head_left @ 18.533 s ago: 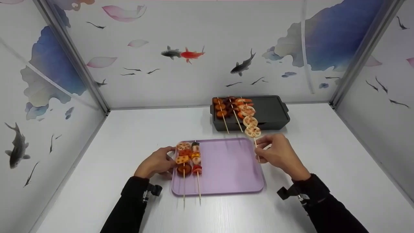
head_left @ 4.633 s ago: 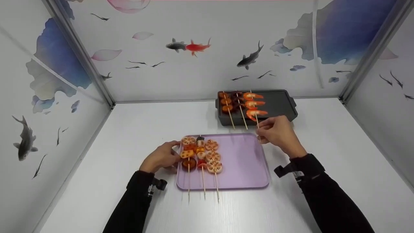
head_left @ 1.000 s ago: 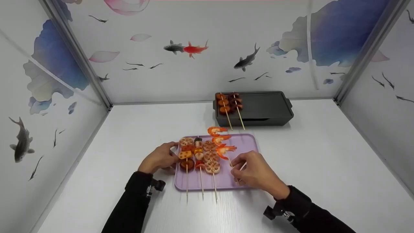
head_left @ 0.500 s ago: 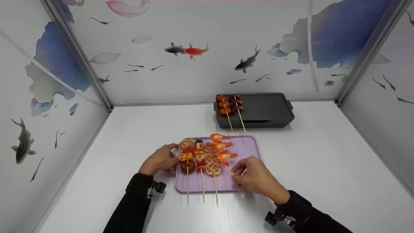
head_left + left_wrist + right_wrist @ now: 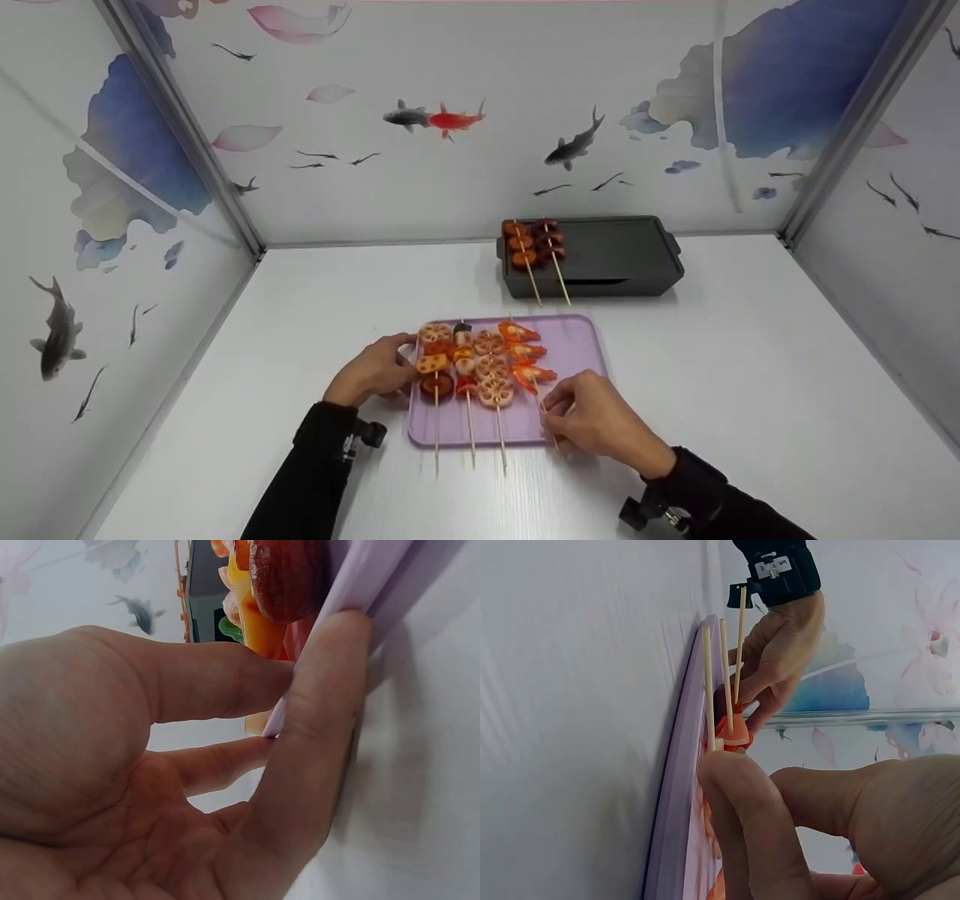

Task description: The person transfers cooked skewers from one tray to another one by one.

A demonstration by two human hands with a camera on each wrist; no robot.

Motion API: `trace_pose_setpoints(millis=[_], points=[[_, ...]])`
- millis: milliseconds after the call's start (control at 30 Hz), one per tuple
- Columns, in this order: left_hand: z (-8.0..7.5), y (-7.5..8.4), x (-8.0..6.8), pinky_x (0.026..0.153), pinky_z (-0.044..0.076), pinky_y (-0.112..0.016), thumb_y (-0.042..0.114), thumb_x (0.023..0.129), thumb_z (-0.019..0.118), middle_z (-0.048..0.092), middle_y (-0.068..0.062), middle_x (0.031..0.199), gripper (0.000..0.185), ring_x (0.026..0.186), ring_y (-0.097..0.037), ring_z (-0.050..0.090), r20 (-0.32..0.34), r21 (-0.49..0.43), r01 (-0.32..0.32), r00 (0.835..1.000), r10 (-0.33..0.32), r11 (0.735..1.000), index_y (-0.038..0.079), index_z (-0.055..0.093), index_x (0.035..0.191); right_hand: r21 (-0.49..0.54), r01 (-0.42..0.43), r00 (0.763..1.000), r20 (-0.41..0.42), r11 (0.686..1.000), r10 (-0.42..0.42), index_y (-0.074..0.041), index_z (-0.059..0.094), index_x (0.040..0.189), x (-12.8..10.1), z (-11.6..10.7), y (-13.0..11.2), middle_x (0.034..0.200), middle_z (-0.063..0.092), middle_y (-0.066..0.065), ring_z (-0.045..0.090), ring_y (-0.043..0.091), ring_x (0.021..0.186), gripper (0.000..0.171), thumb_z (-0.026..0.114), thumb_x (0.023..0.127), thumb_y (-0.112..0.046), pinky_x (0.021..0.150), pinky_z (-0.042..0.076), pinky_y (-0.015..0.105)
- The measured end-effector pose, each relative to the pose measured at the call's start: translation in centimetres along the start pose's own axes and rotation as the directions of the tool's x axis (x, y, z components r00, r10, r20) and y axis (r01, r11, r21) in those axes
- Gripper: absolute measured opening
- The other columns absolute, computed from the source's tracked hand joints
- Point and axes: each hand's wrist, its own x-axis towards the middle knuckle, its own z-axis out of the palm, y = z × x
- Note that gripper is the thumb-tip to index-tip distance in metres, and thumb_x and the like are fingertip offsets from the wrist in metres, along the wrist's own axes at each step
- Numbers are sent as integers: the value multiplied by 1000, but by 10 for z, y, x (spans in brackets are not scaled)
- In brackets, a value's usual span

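Head view: note the shrimp skewer (image 5: 527, 351) just right of the middle of the tray (image 5: 574, 337), close beside the lotus skewer (image 5: 495, 366), with the right hand (image 5: 592, 416) clamped on the shrimp stick by the tray's near edge. Note too the left hand (image 5: 373, 371) clamped on the tray's left rim, well placed to check any sliding. Hard to tell whether at full rest on the tray; so best to lower the stick level and seat all three shrimps together. Swing the handle end a little left to cure the slant and match the lotus skewer, leaving a slim gap to avoid snagging. Let the stick bear on the tray's near rim before parting thumb and fingers, then lift straight up so as not to roll the shrimps.
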Motion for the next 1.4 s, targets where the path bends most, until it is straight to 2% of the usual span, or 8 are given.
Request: trace_pose_setpoints(millis=[233, 500, 833, 1400], points=[[-1, 0, 0, 69, 67, -32, 16, 107, 77, 76, -17, 119, 78, 88, -23, 78, 1, -4, 0, 1000, 0, 1000, 7, 46, 178, 14, 0, 1000, -3, 1000, 0, 0, 85, 101, -2, 2, 0, 86, 82, 6, 75, 12, 70, 9, 88, 95, -4, 63, 60, 22], [0, -2, 0, 67, 69, -33, 6, 105, 71, 76, -16, 116, 80, 85, -21, 77, 16, -55, -11, 1000, 11, 998, 6, 42, 180, 44, -10, 1000, 0, 999, 10, 2, 84, 102, -4, 9, 1, 87, 82, 7, 76, 11, 71, 12, 90, 95, -5, 65, 62, 22], [0, 0, 0, 69, 70, -34, 14, 108, 76, 75, -16, 116, 78, 87, -23, 79, 18, -23, 8, 1000, -7, 1000, 9, 44, 180, 27, 1, 1000, -1, 1000, -1, 1, 87, 102, -5, 14, 3, 88, 84, 6, 77, 12, 79, 16, 95, 93, -10, 73, 61, 22], [-1, -1, 0, 68, 68, -30, 10, 106, 75, 75, -16, 119, 81, 83, -20, 76, 22, -28, 2, 1000, -2, 1000, 8, 43, 180, -29, -4, 1000, -9, 1000, 4, -4, 89, 98, -3, 15, 3, 84, 84, 2, 75, 10, 70, 15, 96, 96, -18, 65, 57, 21]])
